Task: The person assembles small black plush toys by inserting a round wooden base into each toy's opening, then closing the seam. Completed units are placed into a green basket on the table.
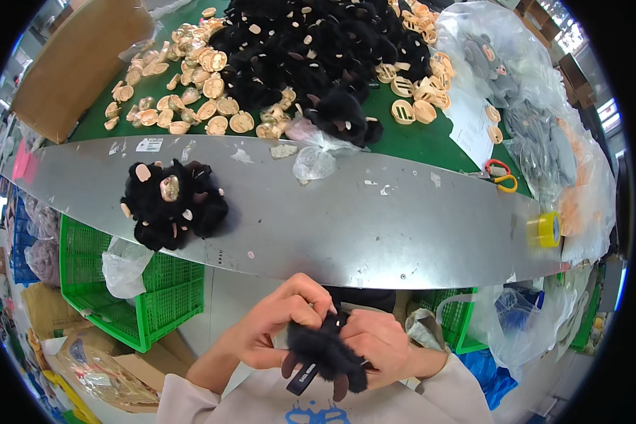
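Note:
Close to my body, in front of the table's near edge, both my hands grip a small black plush piece (325, 346) with brown ear-like flaps and a black fabric tag (302, 378) hanging from it. My left hand (279, 321) pinches its upper left side between thumb and fingers. On the other side my right hand (381, 343) has its fingers curled into the fur. What lies between the fingertips is hidden. Several black plush pieces (169, 201) with peach-coloured parts lie together on the metal table (318, 212), left of my hands.
A large heap of black plush (297, 56) covers the green mat. Beside it lie peach plastic shells (212, 85) and slotted discs (403, 113). Scissors (502, 177) and yellow tape (548, 230) are at right. A green crate (138, 311) stands below left; a cardboard sheet (78, 78) leans behind.

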`<action>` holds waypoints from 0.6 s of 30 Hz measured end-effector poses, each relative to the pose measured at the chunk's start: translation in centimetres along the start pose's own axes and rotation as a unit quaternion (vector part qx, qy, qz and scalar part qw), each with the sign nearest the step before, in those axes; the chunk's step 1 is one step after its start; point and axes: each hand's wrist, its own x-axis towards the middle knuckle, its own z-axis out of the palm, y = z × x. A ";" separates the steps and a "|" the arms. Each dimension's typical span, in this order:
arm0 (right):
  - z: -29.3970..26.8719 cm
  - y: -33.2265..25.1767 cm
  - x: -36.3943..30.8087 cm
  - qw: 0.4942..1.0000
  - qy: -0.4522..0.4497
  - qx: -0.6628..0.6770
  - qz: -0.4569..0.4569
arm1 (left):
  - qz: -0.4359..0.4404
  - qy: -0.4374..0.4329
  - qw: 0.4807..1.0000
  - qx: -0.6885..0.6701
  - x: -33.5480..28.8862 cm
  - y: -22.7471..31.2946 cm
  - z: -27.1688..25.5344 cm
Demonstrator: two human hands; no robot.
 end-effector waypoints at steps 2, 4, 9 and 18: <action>0.2 0.2 -0.4 0.999 0.001 0.042 0.002 | 0.028 -0.008 0.999 0.020 0.2 -0.3 0.1; 0.7 -0.1 -1.0 0.997 0.005 0.076 0.007 | 0.033 0.007 0.999 0.014 0.1 0.1 0.7; 1.5 0.0 -2.1 0.993 0.003 0.116 -0.006 | 0.048 0.021 0.998 0.046 0.1 0.9 1.6; 1.7 0.8 -0.7 0.993 0.085 0.034 -0.074 | 0.111 0.159 0.974 0.113 -0.4 -0.7 3.0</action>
